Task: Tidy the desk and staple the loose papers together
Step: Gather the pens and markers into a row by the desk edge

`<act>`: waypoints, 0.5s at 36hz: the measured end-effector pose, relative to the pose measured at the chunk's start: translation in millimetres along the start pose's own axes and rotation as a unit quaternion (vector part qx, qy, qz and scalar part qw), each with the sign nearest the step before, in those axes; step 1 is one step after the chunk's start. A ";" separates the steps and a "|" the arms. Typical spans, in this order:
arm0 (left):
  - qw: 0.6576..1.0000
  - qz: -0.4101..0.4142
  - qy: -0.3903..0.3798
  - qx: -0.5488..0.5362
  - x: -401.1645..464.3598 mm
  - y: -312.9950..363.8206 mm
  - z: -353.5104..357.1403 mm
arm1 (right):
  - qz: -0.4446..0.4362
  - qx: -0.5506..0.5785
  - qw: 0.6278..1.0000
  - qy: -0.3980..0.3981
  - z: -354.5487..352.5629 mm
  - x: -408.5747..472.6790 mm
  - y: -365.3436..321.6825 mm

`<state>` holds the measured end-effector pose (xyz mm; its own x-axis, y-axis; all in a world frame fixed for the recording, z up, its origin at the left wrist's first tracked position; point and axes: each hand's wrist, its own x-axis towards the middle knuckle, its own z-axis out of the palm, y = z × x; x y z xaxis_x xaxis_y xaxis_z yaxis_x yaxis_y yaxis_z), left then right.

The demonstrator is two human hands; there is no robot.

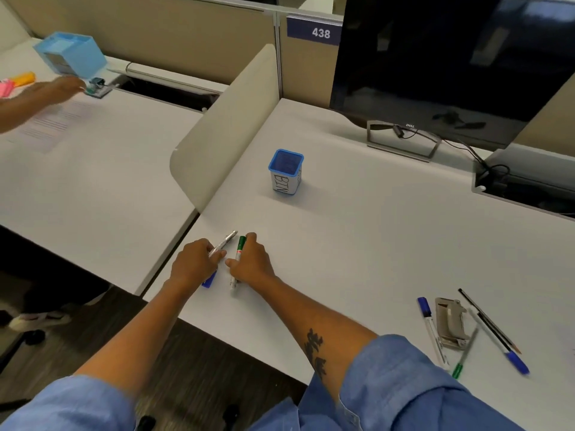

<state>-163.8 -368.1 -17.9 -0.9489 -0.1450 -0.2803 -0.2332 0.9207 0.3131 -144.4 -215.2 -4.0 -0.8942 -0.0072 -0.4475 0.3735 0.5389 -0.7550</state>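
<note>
My left hand (pixel 193 265) grips a white marker with a blue cap (pixel 221 244) near the desk's left front edge; the blue cap shows below the hand. Beside it, my right hand (pixel 252 262) curls round a white marker with a green cap (pixel 240 246) that lies on the desk. A blue mesh pen holder labelled BIN (pixel 285 171) stands upright farther back. At the right front lie a beige stapler (pixel 450 321), a blue-capped pen (pixel 427 318), a green pen (pixel 463 357), another blue-capped pen (pixel 501 343) and a pencil (pixel 485 318).
A dark monitor (pixel 451 63) on its stand fills the back right. A beige divider (pixel 224 129) separates my desk from the left desk, where another person's hand (pixel 59 88) reaches over a printed paper (pixel 49 122) beside a light blue box (pixel 71 52).
</note>
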 end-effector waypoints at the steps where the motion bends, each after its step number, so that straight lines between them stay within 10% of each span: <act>1: 1.000 0.003 0.003 -0.001 -0.2 -0.6 0.4 | -0.001 0.003 1.000 0.002 0.2 -0.1 0.1; 18: 0.999 -0.003 0.042 -0.029 -0.5 -3.8 2.8 | -0.015 0.017 1.000 0.001 -1.6 -2.8 4.0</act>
<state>-161.9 -370.5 -21.6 -0.9614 -0.1833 -0.2053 -0.2490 0.8972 0.3649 -140.8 -211.6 -5.0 -0.9057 -0.0211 -0.4234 0.3545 0.5101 -0.7837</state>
